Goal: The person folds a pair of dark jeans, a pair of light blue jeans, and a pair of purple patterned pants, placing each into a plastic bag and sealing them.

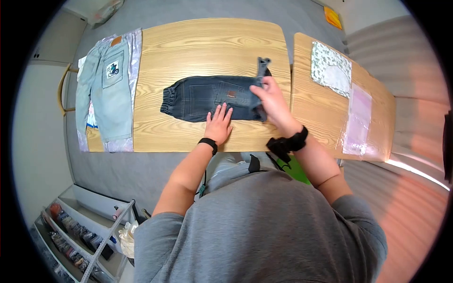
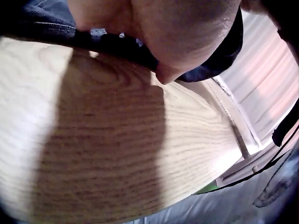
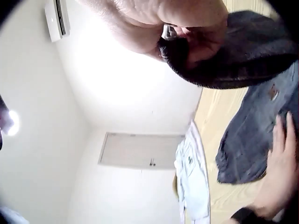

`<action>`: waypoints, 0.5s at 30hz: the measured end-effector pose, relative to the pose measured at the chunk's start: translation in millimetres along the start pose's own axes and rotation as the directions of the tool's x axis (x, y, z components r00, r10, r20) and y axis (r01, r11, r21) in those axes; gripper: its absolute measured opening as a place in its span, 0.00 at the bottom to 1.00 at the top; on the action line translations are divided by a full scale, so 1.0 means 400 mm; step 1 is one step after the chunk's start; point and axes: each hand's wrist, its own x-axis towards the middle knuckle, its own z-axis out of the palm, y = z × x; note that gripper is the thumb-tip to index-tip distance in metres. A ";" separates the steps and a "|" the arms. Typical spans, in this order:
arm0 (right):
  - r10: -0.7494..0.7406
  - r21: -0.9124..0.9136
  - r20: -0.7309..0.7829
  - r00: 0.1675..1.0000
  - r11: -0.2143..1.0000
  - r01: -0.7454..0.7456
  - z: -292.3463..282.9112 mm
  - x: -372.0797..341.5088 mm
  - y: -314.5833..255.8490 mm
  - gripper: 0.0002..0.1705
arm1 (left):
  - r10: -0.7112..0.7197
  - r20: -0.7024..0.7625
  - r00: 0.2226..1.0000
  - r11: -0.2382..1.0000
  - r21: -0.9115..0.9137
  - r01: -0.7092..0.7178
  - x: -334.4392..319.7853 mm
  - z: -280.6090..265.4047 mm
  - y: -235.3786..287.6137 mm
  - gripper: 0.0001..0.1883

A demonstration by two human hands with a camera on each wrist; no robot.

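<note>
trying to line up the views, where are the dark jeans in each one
Head: dark jeans, above centre.
Left wrist: top edge, partly behind the left hand.
Right wrist: right side, one end lifted toward the top.
Shared landmark: the wood-grain table.

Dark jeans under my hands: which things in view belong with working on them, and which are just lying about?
In the job:
- dark jeans
- left hand, resting on them
- right hand, gripping one end
- larger table beneath

Apparently just lying about:
- light-blue jeans
- leaf-print cloth
- pinkish packet
- yellow item on the floor
</note>
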 end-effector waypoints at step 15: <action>0.210 -0.588 0.723 0.658 0.686 0.428 0.238 -0.033 0.097 0.25 | -0.024 0.002 1.000 0.978 -0.205 0.024 -0.013 0.078 -0.040 0.20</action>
